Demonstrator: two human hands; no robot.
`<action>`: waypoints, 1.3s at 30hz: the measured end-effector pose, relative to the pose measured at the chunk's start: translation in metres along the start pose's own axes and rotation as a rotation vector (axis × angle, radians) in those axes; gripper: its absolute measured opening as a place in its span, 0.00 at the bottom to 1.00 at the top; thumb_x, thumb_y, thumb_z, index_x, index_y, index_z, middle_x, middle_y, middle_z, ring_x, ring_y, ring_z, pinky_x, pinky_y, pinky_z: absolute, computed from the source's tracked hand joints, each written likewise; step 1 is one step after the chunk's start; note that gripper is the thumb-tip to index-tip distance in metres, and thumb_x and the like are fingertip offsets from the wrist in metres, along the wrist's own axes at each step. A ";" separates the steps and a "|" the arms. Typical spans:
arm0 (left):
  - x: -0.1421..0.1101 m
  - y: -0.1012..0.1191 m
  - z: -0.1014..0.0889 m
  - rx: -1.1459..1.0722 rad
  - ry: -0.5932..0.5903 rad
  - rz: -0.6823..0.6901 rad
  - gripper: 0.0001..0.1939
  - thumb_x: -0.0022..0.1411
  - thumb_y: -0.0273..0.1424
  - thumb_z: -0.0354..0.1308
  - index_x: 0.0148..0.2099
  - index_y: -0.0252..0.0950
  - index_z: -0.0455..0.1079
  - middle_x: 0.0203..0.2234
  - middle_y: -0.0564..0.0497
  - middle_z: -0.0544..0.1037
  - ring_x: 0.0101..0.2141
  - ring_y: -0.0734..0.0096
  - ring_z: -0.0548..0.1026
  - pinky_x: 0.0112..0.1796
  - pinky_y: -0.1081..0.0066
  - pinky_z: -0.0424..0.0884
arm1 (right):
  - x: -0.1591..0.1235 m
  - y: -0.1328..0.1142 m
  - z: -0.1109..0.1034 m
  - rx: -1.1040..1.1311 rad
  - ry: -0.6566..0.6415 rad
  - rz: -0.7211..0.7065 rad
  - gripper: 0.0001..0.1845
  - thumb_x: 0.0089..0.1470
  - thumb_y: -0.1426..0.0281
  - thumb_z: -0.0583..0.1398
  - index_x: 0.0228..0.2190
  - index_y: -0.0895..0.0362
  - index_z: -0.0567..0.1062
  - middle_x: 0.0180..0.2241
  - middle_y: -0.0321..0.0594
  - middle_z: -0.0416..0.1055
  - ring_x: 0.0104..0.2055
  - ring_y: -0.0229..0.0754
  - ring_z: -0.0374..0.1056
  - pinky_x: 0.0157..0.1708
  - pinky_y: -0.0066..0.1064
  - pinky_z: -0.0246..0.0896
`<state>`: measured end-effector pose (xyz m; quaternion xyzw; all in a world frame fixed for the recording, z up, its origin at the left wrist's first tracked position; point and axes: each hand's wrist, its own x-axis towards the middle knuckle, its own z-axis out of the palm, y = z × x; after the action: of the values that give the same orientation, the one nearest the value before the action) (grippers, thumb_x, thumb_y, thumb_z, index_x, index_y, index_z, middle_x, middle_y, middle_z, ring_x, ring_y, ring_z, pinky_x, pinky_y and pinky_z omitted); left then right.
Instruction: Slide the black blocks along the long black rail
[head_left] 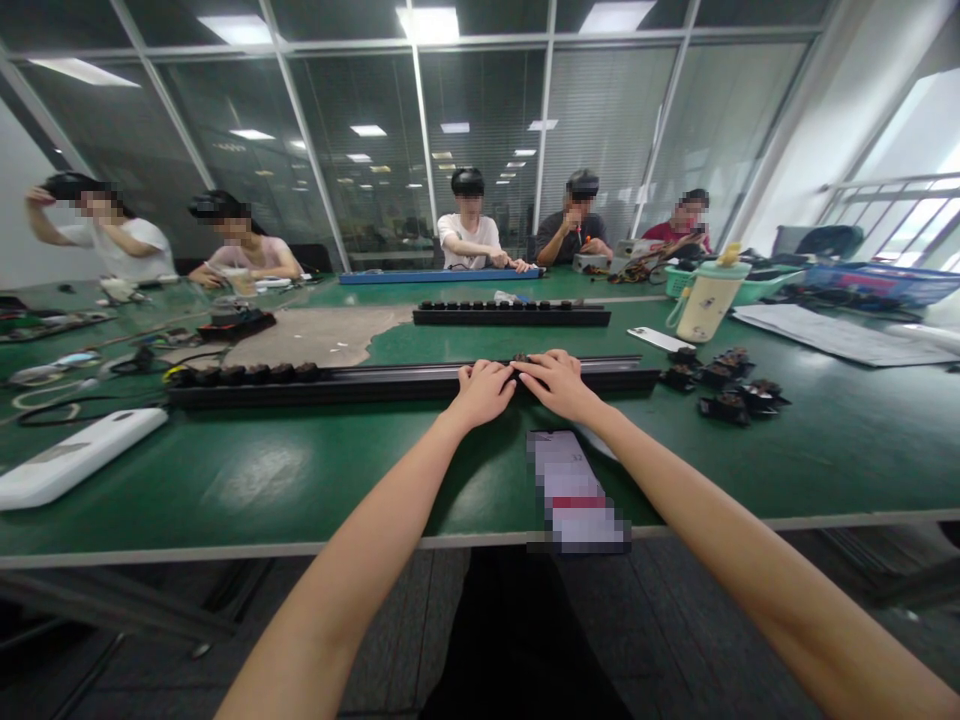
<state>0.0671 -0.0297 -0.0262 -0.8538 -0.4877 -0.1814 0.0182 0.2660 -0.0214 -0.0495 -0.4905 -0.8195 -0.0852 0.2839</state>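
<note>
A long black rail lies across the table in front of me, with several black modules seated in its left end. Around the middle of this rail, a single small black module pokes up between my fingertips. My left hand is closed against its left side, fingers bent over the rail. From the right, my right hand closes on the same piece, its fingers resting on the rail. Much of the module is hidden by my fingers. Several loose black modules lie in a cluster right of the rail.
Behind stands a second black rail filled with modules. A phone lies near the front edge, a white device at left. A cup, papers and baskets are at right. Several people sit across the table.
</note>
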 end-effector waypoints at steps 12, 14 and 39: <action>0.001 -0.003 0.001 -0.014 0.032 -0.013 0.21 0.75 0.36 0.43 0.64 0.49 0.68 0.62 0.48 0.74 0.60 0.56 0.66 0.57 0.48 0.57 | 0.000 0.004 0.000 0.013 0.004 0.011 0.25 0.72 0.58 0.48 0.61 0.42 0.74 0.60 0.46 0.71 0.59 0.56 0.57 0.56 0.51 0.52; 0.001 -0.005 0.001 -0.017 0.042 -0.021 0.21 0.75 0.36 0.42 0.63 0.48 0.68 0.62 0.49 0.74 0.60 0.57 0.66 0.57 0.47 0.56 | 0.000 0.004 0.000 0.007 -0.001 0.013 0.24 0.71 0.59 0.48 0.62 0.41 0.74 0.60 0.46 0.70 0.59 0.56 0.57 0.56 0.51 0.53; 0.001 -0.013 -0.001 0.018 0.086 -0.045 0.19 0.76 0.36 0.41 0.57 0.46 0.72 0.58 0.46 0.77 0.58 0.56 0.68 0.57 0.47 0.54 | -0.003 0.008 -0.002 0.035 0.010 0.063 0.26 0.71 0.55 0.47 0.60 0.43 0.76 0.59 0.46 0.71 0.57 0.57 0.55 0.54 0.49 0.52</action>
<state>0.0564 -0.0229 -0.0265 -0.8337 -0.5072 -0.2140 0.0425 0.2747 -0.0205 -0.0504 -0.5107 -0.8035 -0.0642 0.2991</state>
